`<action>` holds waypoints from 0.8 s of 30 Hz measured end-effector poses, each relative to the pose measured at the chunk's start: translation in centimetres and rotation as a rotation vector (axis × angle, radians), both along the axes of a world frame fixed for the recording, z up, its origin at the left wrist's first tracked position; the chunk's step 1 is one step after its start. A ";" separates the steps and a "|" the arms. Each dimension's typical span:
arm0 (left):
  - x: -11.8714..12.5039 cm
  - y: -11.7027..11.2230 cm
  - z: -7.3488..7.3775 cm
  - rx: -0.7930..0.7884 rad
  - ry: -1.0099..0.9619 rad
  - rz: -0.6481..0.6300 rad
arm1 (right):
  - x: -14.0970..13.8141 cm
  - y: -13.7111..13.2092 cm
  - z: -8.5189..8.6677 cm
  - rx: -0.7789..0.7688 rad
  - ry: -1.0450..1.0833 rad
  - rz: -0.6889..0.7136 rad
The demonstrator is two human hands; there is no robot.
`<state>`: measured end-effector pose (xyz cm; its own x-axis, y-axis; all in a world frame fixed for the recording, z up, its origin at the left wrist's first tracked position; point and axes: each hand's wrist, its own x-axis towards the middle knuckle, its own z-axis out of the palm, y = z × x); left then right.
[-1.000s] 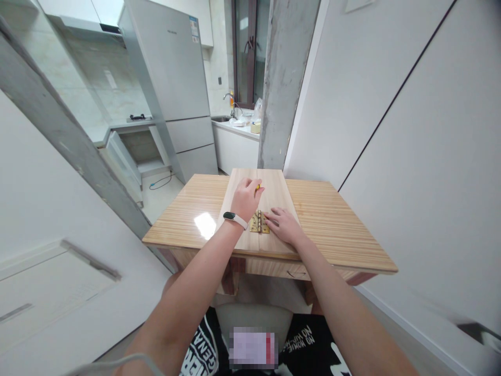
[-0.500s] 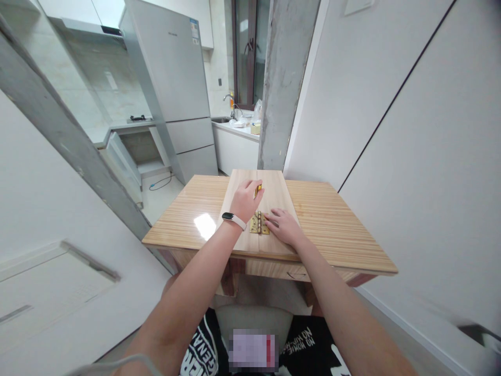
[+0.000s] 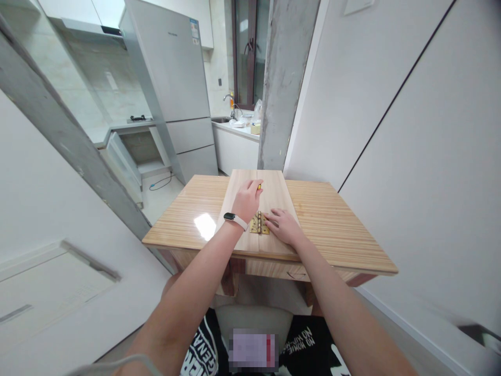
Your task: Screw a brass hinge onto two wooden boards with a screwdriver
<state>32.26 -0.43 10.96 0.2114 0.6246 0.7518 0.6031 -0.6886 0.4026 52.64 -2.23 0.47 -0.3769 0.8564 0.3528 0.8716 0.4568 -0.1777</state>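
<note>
Kitchen fittings and a tall silver fridge [image 3: 168, 68] stand beyond a glossy wooden table [image 3: 336, 224], seen from my remote seat through the head camera. Two pale boards [image 3: 273, 183] lie side by side on it, their seam running away from the person. Across that seam, toward the near end, a brass hinge [image 3: 259, 228] lies spread — its barrel along the join, one leaf on each board, presumably so it spans both. The left hand [image 3: 247, 200], wearing a pale wristband [image 3: 237, 220], is raised just beyond the hinge, fingers closed around a small yellow object [image 3: 259, 186]; most of it is hidden, so I cannot tell what it is. The right hand [image 3: 285, 226] rests loosely spread on the right board — fingertips at the hinge's right leaf, seemingly touching it, perhaps to steady both.
</note>
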 end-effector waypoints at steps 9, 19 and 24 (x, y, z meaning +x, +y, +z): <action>0.0 -0.1 0.3 0.012 -0.008 0.004 | 0.0 0.0 0.1 -0.020 0.006 0.002; 0.2 -0.2 0.2 -0.016 -0.004 0.041 | 0.0 0.0 0.1 -0.019 0.000 0.004; 0.0 0.1 -0.1 -0.015 -0.027 0.019 | 0.1 0.1 0.0 -0.014 0.001 -0.003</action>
